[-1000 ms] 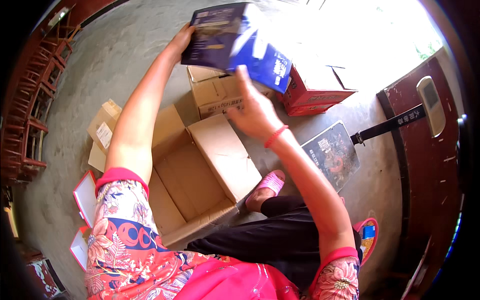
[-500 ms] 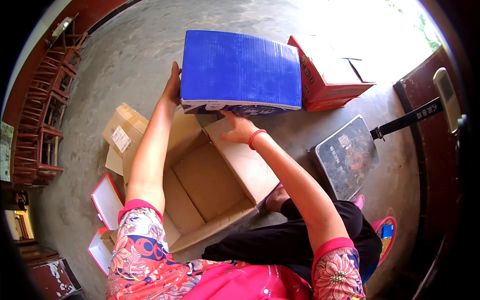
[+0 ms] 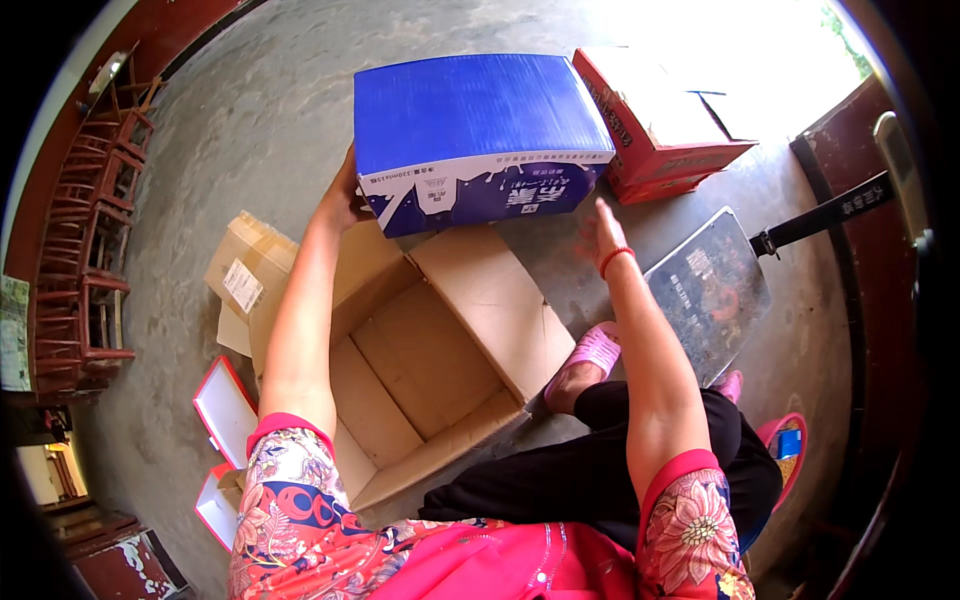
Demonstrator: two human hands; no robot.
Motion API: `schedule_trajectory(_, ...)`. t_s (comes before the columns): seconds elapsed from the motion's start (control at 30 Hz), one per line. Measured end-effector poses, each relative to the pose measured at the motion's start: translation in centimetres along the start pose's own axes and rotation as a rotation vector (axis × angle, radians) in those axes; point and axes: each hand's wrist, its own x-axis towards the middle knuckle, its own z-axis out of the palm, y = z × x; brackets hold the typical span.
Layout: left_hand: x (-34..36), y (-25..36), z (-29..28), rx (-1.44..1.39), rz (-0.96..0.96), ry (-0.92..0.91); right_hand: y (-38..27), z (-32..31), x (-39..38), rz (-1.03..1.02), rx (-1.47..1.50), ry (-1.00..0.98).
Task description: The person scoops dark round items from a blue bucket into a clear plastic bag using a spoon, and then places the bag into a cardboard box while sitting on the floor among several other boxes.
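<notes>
Gripping blue box [image 3: 480, 120] — left hand [image 3: 345, 195] at corner; right hand [image 3: 600, 230] just beside, fingers spread

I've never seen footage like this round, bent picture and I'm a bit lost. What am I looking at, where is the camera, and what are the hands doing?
No machine here: a person wears a wide fisheye camera on the head, looking down, so straight edges bend near the rim. The forearms coming from below are the person's own. The left hand grips the left end of a blue carton. The right hand is open beside the carton's lower right corner; I cannot tell if it touches. Below lies an open brown cardboard box on the concrete floor. A red box sits right of the blue carton, and a dark flat tray by the person's pink sandal.
</notes>
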Motion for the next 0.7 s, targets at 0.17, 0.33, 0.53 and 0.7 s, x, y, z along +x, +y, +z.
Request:
schedule_trajectory(0.17, -1.1, 0.0, -0.4, 0.375, 0.019, 0.054, -4.1, 2.5, -0.3, -0.175, 0.194, -0.216)
schedule_trajectory(0.33, -8.5, 2.4, 4.5, 0.433, 0.168, 0.023, -9.0, 2.2, -2.4, -0.276, -0.073, -0.005)
schedule_trajectory(0.53, -11.6, 6.7, 5.1, 0.497, 0.325, 0.031, -15.6, 2.3, -4.4, -0.466, -0.143, -0.184)
schedule_trajectory(0.7, -12.1, 7.2, 4.4, 0.521, 0.326, -0.019, -18.5, 3.7, -7.5, -0.613, 0.103, -0.375)
